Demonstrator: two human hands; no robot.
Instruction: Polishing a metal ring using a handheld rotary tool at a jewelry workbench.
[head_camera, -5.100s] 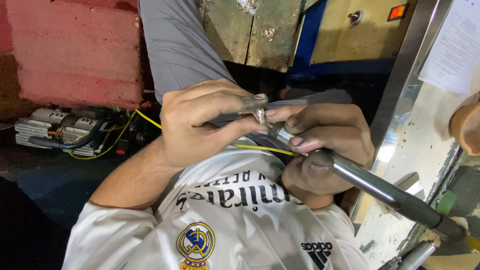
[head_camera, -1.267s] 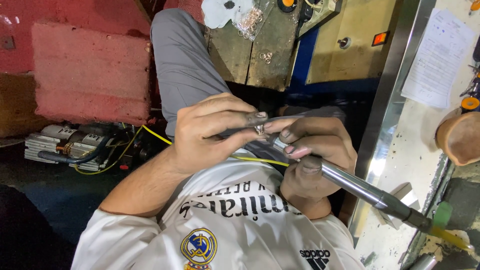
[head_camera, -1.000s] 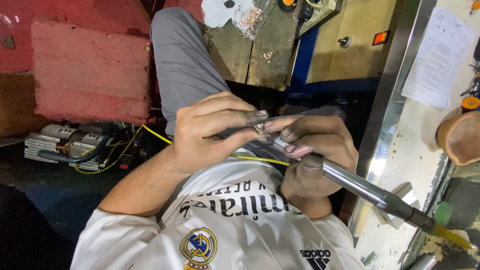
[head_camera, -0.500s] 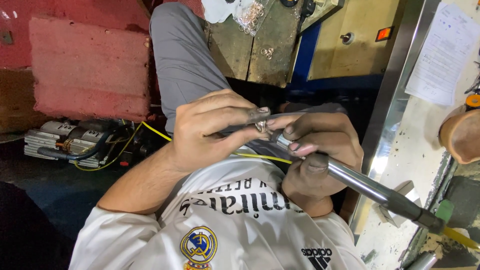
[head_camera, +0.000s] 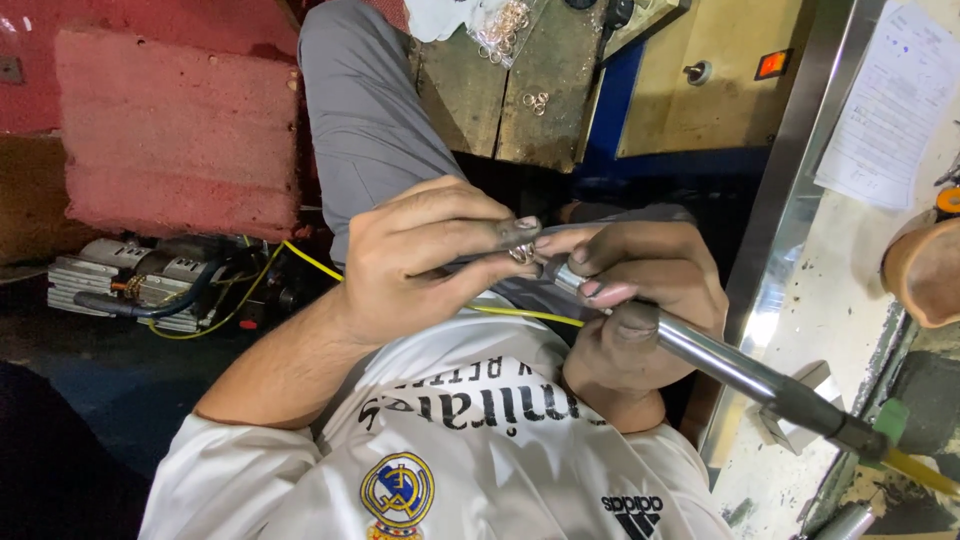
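At frame centre the left hand (head_camera: 420, 260) pinches a small ring (head_camera: 522, 254) against the metal tool (head_camera: 700, 355) gripped by the right hand (head_camera: 640, 310), below a white paper sheet (head_camera: 885, 100) upper right.

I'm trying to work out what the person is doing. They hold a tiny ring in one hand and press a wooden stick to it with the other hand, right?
Not quite: the head view shows a shiny metal rod, not a wooden stick. The right hand grips it, its tip at the tiny ring pinched by the left hand.
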